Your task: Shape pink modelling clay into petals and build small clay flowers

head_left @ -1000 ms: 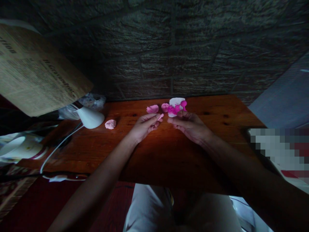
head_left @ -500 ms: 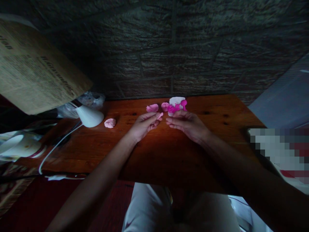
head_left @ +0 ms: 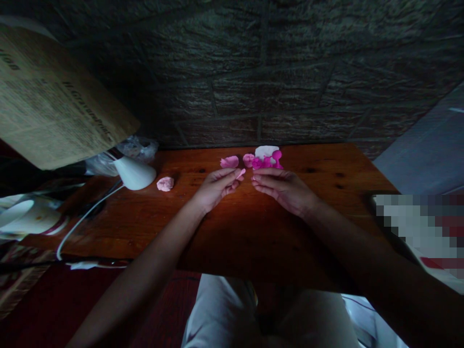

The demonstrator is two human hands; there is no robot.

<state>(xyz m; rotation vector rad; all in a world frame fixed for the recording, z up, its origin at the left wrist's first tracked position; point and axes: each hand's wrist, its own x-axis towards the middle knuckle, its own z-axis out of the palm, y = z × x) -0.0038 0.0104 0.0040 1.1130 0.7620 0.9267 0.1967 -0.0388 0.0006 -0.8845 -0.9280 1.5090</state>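
Note:
My left hand (head_left: 217, 186) rests on the wooden table (head_left: 235, 227) with its fingers curled around a small pale pink piece (head_left: 240, 173) pinched at the fingertips. My right hand (head_left: 284, 187) lies just to the right of it, fingers held together and pointing left, close to that piece; nothing shows in it. Behind the hands lie a pink clay petal (head_left: 229, 162), a second small pink piece (head_left: 248, 159) and a white holder (head_left: 266, 152) with bright magenta tools (head_left: 268, 161). A pink clay lump (head_left: 165, 183) sits further left.
A white lamp base (head_left: 135, 175) with its cable (head_left: 78, 227) stands at the table's left, under a printed paper shade (head_left: 54, 116). Crumpled plastic (head_left: 139, 147) lies behind it. A dark stone wall (head_left: 271, 72) backs the table. A blurred patch is at the right edge.
My right hand has shifted slightly, its fingertips edging nearer my left hand's fingertips. The left hand keeps the pink piece in place.

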